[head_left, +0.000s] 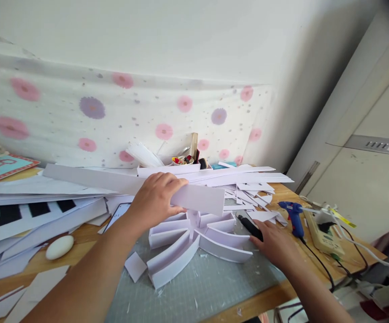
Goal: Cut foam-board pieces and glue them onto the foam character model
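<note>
My left hand (159, 197) is closed around a long white foam-board strip (203, 198), thumb in front and fingers over the top edge. The strip stands on edge and reaches far to the left behind my wrist. Below it, a white foam-board frame (177, 264) of curved, petal-like walls sits on the grey-green cutting mat (221, 291); the strip hides part of its back. At the frame's right side, my right hand (277, 242) grips a black-handled utility knife (251, 228), its tip pointing left and away from me.
A blue glue gun (292, 214) and a power strip (322, 231) with cables lie right. White scraps (248, 197) pile behind; sheets (29, 224) and a white egg-shaped object (60, 247) are left. A phone (117, 214) lies partly behind my left arm. A supply box (169, 169) stands at the wall.
</note>
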The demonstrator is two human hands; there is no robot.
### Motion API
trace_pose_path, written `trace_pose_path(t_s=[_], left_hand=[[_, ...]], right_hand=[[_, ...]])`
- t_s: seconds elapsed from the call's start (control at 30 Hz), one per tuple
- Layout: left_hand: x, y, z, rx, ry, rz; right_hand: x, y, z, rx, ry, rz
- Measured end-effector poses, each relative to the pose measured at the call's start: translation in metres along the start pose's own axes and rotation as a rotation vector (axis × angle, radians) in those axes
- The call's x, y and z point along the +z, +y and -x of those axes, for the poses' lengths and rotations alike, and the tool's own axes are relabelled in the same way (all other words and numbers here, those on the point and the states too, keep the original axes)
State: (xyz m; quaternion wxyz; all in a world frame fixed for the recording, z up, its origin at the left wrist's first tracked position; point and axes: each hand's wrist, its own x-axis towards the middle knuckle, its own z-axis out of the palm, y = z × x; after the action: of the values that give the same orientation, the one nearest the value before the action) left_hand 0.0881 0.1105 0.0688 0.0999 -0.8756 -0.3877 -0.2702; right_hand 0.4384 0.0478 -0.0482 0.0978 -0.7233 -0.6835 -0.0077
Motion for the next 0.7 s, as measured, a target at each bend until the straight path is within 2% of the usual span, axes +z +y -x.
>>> trace_pose_path(t_s=[0.13,0.23,0.33,0.4,0.47,0.5,0.57,0.63,0.7], left_hand=[[0.001,0.001,0.001,0.016,0.026,0.0],[0.001,0.0,0.003,0.036,0.063,-0.028],[0.003,0.0,0.005,0.045,0.091,-0.058],[0.005,0.001,0.005,0.063,0.116,-0.081],[0.006,0.004,0.004,0.086,0.147,-0.104],[0.006,0.005,0.003,0.096,0.161,-0.111],[0.006,0.008,0.003,0.109,0.181,-0.119],[0.006,0.01,0.003,0.112,0.189,-0.123],[0.005,0.01,0.003,0.118,0.193,-0.124]], right_hand=[[0.011,-0.003,-0.005,0.036,0.007,-0.075],[0.008,0.004,-0.013,0.083,0.067,-0.171],[-0.013,0.007,-0.008,0.113,0.137,-0.31],[-0.035,-0.002,0.005,0.077,0.193,-0.507],[-0.055,-0.027,0.024,0.018,0.319,-0.982],[-0.062,-0.044,0.034,-0.041,0.361,-1.146],[-0.067,-0.083,0.049,-0.154,0.314,-1.39],[-0.064,-0.121,0.055,-0.239,0.258,-1.505],[-0.057,-0.15,0.052,-0.225,0.176,-1.595]])
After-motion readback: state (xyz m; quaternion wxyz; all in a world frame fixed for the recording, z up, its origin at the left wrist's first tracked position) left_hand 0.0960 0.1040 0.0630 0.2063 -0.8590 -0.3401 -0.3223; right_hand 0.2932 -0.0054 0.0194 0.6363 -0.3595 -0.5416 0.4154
